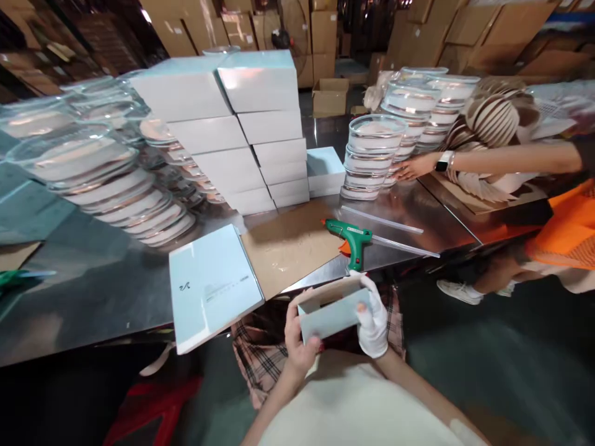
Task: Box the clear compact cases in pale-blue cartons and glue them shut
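Note:
Both of my hands hold a small pale blue cardboard box piece (331, 313) in front of my lap, below the table's edge. My left hand (297, 337) is bare and grips its left end. My right hand (374, 322), in a white glove, grips its right end. A green glue gun (351, 238) lies on the steel table (93, 285) just beyond my hands, with clear glue sticks (385, 221) beside it. A brown cardboard sheet (288, 248) and a flat pale blue box (211, 285) lie left of the gun.
Stacks of white and blue boxes (251, 133) stand mid-table, with stacks of clear round containers (106, 179) left and others (374, 155) right. A co-worker in a striped top (493, 118) leans over the table at right, one hand (411, 168) by the containers. Cardboard cartons fill the background.

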